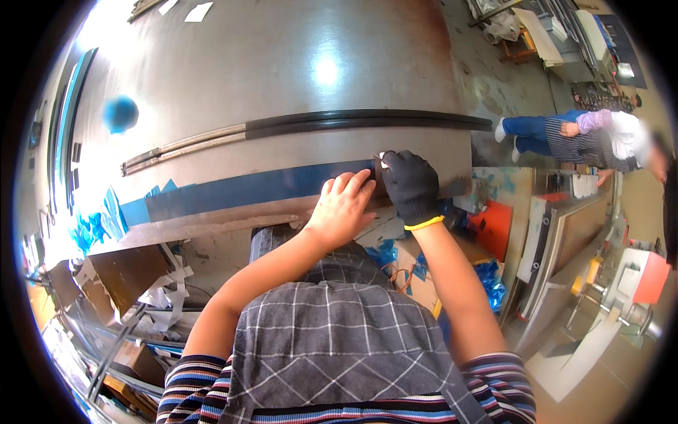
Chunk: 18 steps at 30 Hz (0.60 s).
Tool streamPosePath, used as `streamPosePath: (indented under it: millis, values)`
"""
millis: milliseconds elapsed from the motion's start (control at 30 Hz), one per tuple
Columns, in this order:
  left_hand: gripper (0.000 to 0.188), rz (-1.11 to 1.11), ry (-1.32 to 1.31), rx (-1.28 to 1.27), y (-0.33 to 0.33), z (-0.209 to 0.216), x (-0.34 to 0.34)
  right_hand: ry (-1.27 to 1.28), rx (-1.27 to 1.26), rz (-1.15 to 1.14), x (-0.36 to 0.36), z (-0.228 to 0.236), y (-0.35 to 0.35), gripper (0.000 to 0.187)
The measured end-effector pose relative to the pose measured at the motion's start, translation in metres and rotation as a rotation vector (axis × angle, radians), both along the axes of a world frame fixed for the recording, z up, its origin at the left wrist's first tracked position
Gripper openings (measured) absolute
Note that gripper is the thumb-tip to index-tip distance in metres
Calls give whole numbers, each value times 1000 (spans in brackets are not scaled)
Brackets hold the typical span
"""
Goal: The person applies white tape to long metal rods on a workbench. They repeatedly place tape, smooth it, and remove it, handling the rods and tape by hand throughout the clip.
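Both hands at the blue strip [261, 188] — near edge of the counter [282, 78].
The strip lies lengthwise, left to right, along the near side. Left hand [342, 213]: bare, fingers open and spread, laid on the strip toward its right end. Right hand [411, 187]: black-gloved, fingers curled in, just right of the left hand — whether they grip the small pale piece [383, 160] at their left edge cannot be told. Two long bars [318, 121] lie on the strip's far side.

A co-worker [599, 141] stands at right — white scraps [198, 12] lie upper left.
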State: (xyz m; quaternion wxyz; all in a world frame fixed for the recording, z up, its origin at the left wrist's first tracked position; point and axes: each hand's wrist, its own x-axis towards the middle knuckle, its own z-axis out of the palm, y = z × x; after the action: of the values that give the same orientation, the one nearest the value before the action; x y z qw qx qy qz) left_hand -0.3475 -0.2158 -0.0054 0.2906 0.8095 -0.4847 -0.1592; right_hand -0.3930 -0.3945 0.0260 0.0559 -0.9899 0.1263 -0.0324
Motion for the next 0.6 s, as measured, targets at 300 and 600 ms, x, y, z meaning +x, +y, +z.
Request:
streamPosePath:
  millis: [300, 600]
  values:
    - [53, 114, 65, -58, 1, -3, -3, -48, -53, 216, 4, -2, -5, 13]
    - [46, 122, 58, -55, -1, 0, 1, -170, 83, 323, -2, -6, -9, 11]
